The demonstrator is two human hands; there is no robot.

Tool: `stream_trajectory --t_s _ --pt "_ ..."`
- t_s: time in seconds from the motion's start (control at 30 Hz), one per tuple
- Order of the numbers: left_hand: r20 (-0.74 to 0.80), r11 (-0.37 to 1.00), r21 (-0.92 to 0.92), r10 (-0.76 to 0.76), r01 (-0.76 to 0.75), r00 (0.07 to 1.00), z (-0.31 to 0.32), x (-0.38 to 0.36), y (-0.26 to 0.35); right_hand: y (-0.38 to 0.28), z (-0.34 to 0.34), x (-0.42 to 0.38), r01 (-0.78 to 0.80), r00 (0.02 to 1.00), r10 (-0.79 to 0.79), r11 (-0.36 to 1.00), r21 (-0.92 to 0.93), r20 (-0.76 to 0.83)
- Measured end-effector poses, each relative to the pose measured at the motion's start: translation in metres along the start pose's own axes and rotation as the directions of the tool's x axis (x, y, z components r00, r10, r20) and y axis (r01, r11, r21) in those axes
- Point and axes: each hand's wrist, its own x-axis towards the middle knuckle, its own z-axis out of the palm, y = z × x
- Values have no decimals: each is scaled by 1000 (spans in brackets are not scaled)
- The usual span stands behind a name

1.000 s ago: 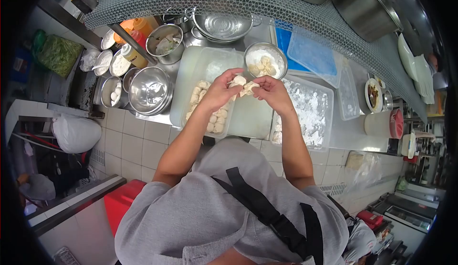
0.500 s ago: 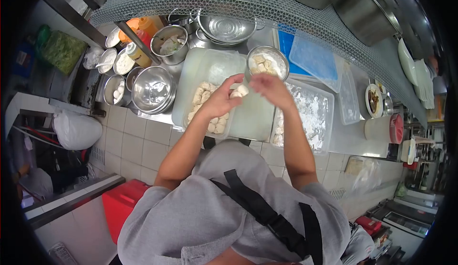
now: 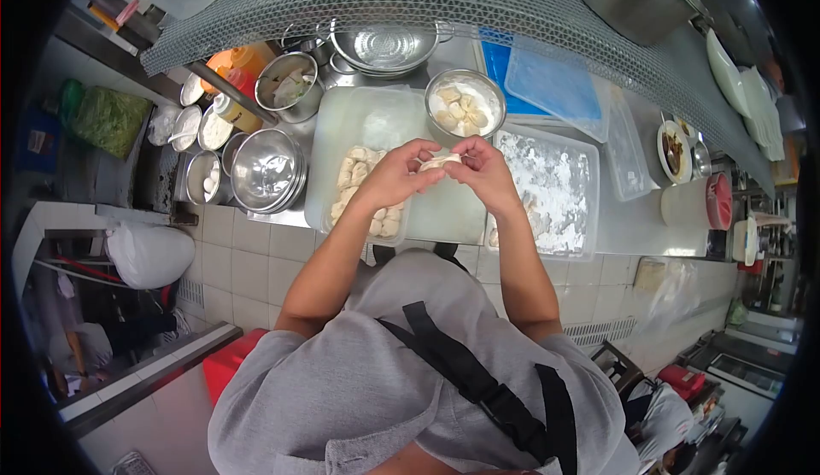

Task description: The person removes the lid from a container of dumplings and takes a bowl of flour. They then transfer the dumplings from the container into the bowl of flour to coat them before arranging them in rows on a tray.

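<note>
One piece of dough (image 3: 441,161) is held above the cutting board (image 3: 457,210), near the floured bowl (image 3: 431,116); it is pinched between the fingertips of the left hand (image 3: 391,178) and the right hand (image 3: 491,180); light, even pressure is needed, so tearing is avoided.

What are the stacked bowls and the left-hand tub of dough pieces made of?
The stacked bowls look like polished metal, probably stainless steel: silvery, mirror-like shine. The left-hand tub, holding dough pieces, seems smooth, slightly cloudy plastic: it is see-through.
</note>
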Motion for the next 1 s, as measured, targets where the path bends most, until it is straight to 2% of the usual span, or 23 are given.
stream_trajectory --t_s 0.07,0.1,0.17,0.2,0.27,0.4,0.47,0.57,0.7,0.77,0.8,0.87,0.9,0.93,0.97,1.0 --pt "42 999 -6 34 -33 999 1 9 -1 4 -7 -3 8 1000 -7 992 130 -11" --pt "54 999 -1 32 -32 998 3 11 0 5 -11 -5 11 1000 -8 991 134 -23" --pt "85 989 34 141 -145 986 6 17 3 5 -17 -8 -122 988 148 927 354 -47" --pt "94 989 39 140 -144 986 6 19 5 6 -19 -10 -116 988 145 926 360 -55" --pt "169 991 -2 133 -134 977 5 24 9 6 -23 -13 -134 977 200 844 520 -73" --pt "232 993 -17 114 -113 966 9 32 15 7 -34 -18 -128 981 183 853 505 -60" --pt "293 989 -115 123 -93 948 10 36 12 7 -38 -18 -179 966 251 806 565 -52" --pt "378 972 -210 178 -103 909 12 43 12 10 -48 -19 -203 963 268 728 655 1" --pt "425 976 -213 137 -48 895 12 52 16 8 -51 -22 -167 968 250 739 653 -34" --pt "392 1000 -15 31 -27 920 11 58 19 6 -52 -22 -116 959 245 798 592 -142" --pt "392 999 -15 33 -30 919 8 63 19 6 -54 -21 -115 959 243 799 590 -143" --pt "374 934 270 123 -235 919 -2 80 22 5 -61 -22 -56 941 217 857 513 -259" --pt "372 934 268 127 -237 919 -7 89 27 3 -64 -22 -57 942 215 859 510 -258" --pt "324 791 507 193 -342 926 -12 96 36 1 -66 -23 -42 930 212 874 484 -301" --pt "291 581 712 267 -394 919 -18 103 42 -1 -68 -24 -30 916 207 889 457 -343" --pt "284 585 710 271 -392 920 -25 112 42 0 -71 -24 -16 912 191 901 434 -362"
